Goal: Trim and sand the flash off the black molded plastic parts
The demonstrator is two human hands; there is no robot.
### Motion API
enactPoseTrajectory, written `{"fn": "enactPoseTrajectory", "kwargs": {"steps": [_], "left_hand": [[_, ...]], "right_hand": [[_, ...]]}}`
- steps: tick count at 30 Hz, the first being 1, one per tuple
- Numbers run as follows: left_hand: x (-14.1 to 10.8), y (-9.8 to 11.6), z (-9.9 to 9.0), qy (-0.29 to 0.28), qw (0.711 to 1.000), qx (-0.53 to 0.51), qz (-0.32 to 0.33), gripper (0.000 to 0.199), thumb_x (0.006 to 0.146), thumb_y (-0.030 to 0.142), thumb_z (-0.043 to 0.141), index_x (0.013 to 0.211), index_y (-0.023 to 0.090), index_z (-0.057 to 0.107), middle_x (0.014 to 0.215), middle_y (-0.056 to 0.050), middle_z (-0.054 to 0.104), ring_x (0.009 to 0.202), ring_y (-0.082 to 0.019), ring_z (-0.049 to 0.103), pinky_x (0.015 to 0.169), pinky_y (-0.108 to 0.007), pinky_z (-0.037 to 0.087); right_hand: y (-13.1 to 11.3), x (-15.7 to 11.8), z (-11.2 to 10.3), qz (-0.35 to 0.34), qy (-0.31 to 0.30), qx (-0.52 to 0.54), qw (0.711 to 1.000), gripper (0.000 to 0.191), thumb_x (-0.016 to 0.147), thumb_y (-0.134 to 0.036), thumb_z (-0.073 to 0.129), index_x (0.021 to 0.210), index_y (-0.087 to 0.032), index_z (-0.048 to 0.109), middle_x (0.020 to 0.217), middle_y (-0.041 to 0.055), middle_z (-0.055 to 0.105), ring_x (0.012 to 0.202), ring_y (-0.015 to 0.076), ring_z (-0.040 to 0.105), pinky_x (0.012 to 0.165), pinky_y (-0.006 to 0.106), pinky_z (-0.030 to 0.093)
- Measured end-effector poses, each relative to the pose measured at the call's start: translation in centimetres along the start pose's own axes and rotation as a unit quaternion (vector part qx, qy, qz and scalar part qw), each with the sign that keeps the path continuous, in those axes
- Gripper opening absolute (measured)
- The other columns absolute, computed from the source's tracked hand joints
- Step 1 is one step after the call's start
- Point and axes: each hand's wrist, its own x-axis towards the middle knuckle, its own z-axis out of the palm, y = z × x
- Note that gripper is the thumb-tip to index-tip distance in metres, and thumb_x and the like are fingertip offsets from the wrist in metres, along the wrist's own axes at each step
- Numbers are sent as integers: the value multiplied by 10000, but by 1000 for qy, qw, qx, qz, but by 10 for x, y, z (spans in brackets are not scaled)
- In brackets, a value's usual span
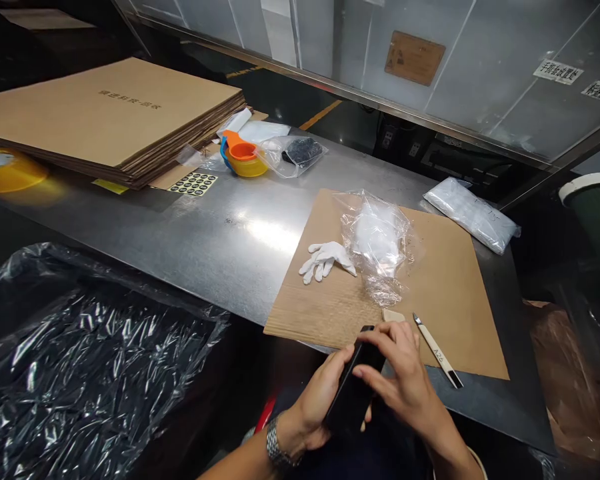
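Note:
A flat, dark rectangular object (351,393), looking like a phone, is tilted up in front of my body at the table's near edge. My left hand (323,393) is closed around its left side and wears a metal watch above the wrist. My right hand (400,363) has its fingers and thumb pressed to the upper end and face of the same object. Beyond my right knuckles a small cream block (393,315) partly shows. A white pen-like tool (437,350) marked A26 lies right of my right hand, on the cardboard sheet (445,287).
On the cardboard are a white glove (326,260) and a clear plastic bag (379,240). Stacked cardboard (105,107), a tape dispenser (245,157) and a sticker sheet (194,183) stand left. A wrapped packet (473,213) lies right. Black plastic lining (90,360) fills the lower left.

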Motion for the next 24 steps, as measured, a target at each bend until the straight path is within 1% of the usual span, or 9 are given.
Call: {"fn": "enactPoseTrajectory", "kwargs": {"steps": [3,6,9,12,14,16,20,22,24], "left_hand": [[-2,-1,-2,-22,999,18,-18,441,867,489,363,784,124,595,577,-64,616,384,-133,558,357,-203,418],[-2,-1,-4,-45,998,29,-29,478,874,498,326,768,114,591,598,-76,618,393,-134,564,358,-202,425],[-2,-1,-6,-51,997,32,-40,489,874,497,318,776,105,594,607,-79,616,400,-136,569,363,-203,425],[-1,1,-6,-49,998,28,-14,468,864,491,349,785,101,594,625,-81,622,411,-139,572,373,-211,426],[1,3,-5,-15,999,26,35,430,855,484,383,799,109,586,637,-75,629,419,-140,572,382,-218,427],[2,4,-4,38,995,20,95,395,834,488,430,794,123,575,631,-61,629,433,-142,570,396,-227,435],[5,4,-5,99,976,12,194,377,778,513,521,787,139,563,597,-32,616,470,-154,573,441,-253,460],[5,1,-5,110,971,14,214,372,758,509,556,827,144,563,622,-26,623,488,-157,583,457,-257,467],[5,-2,-5,111,973,22,203,362,751,500,571,851,153,557,626,-15,622,488,-156,589,455,-255,471]], "right_hand": [[11,6,-8,4,9,29,1000,223,841,-308,582,1042,-218,618,958,68,578,903,207,504,772,354,425],[21,13,-12,-13,-11,97,995,147,859,-266,560,942,-210,667,866,46,616,817,171,544,731,317,444],[29,17,-13,-11,-27,164,986,175,880,-229,515,888,-215,689,818,30,647,755,145,580,682,282,455],[31,14,-9,63,27,199,978,199,887,-264,491,927,-204,677,856,38,665,786,149,606,699,277,468],[26,5,-3,142,64,185,970,235,886,-314,480,1004,-187,639,873,46,656,772,153,607,689,278,472],[16,-8,5,196,31,161,967,317,862,-359,506,1113,-175,564,853,38,634,693,145,589,639,276,467],[-4,-33,25,211,-93,163,959,522,783,-370,597,1233,-181,411,796,-10,573,574,115,517,562,252,428],[-7,-38,32,219,-128,207,945,462,794,-344,581,1198,-192,416,696,-47,533,539,104,492,517,226,390],[-4,-36,35,240,-136,256,926,374,814,-334,552,1140,-192,439,594,-76,488,494,96,470,477,208,350]]}}
